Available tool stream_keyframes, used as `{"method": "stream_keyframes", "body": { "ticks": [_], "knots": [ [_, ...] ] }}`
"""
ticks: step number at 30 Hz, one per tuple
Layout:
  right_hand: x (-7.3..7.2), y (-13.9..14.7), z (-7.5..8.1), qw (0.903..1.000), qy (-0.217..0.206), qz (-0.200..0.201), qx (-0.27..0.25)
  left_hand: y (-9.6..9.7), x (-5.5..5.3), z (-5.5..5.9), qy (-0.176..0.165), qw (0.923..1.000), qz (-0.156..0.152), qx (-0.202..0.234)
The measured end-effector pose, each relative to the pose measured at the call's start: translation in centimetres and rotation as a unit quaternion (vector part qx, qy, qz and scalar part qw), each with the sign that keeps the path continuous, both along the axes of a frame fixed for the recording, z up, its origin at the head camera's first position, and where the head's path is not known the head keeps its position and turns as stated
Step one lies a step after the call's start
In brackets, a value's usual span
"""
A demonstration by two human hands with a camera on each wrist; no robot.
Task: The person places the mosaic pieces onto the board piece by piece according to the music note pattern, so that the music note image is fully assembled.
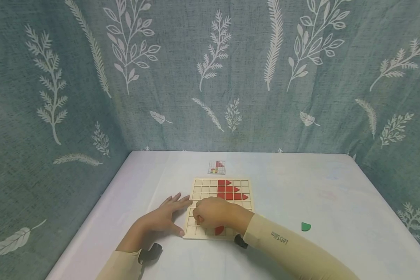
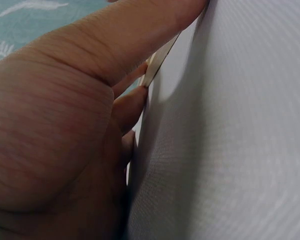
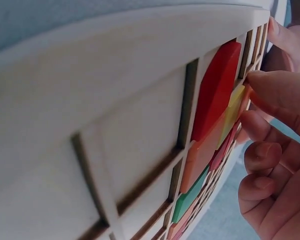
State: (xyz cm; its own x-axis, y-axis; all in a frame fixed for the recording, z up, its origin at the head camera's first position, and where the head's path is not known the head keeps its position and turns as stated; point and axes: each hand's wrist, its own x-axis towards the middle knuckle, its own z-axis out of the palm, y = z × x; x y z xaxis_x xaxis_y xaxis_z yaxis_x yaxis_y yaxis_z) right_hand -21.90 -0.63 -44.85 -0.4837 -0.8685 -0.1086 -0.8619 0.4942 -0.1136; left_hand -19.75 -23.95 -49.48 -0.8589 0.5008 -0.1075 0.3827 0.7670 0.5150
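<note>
A wooden grid board (image 1: 197, 189) lies on the table, with red pieces (image 1: 229, 189) in its upper right cells. My left hand (image 1: 162, 218) rests at the board's left edge, fingers spread and thumb near the lower left corner. Over the lower left part of the board, my right hand (image 1: 212, 212) pinches an orange piece (image 3: 246, 96) between thumb and index finger, close to the cells. Near it in the right wrist view sit a rounded red piece (image 3: 217, 90), a yellow piece (image 3: 232, 113), another orange piece (image 3: 202, 156) and a green piece (image 3: 190, 198). From the head camera, my right hand hides several cells.
Behind the board lies a small pattern card (image 1: 216, 167) with a coloured grid picture. A loose green quarter-round piece (image 1: 306, 226) is on the white table (image 1: 294, 182) to the right. A patterned curtain (image 1: 182, 77) stands around the back and sides.
</note>
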Motion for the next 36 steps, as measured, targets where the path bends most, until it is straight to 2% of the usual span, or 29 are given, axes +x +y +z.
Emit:
{"method": "stream_keyframes", "body": {
  "ticks": [9, 26, 31, 36],
  "knots": [
    [-0.2, 0.2, -0.3, 1.0000, 0.003, 0.006, -0.001, 0.0, 0.0, 0.1, 0.010, 0.9999, -0.010, 0.006],
    [-0.2, 0.7, -0.2, 0.9997, 0.005, 0.025, -0.003, 0.1, 0.1, 0.3, 0.006, 0.9999, -0.005, 0.014],
    [-0.5, 2.2, 0.4, 0.9998, -0.014, 0.010, -0.008, 0.1, 0.1, 0.2, 0.009, 0.9999, -0.006, 0.005],
    [-0.8, 4.5, 1.0, 0.9999, -0.012, 0.003, -0.009, 0.3, 0.1, 0.3, 0.000, 1.0000, 0.006, 0.002]
  ]
}}
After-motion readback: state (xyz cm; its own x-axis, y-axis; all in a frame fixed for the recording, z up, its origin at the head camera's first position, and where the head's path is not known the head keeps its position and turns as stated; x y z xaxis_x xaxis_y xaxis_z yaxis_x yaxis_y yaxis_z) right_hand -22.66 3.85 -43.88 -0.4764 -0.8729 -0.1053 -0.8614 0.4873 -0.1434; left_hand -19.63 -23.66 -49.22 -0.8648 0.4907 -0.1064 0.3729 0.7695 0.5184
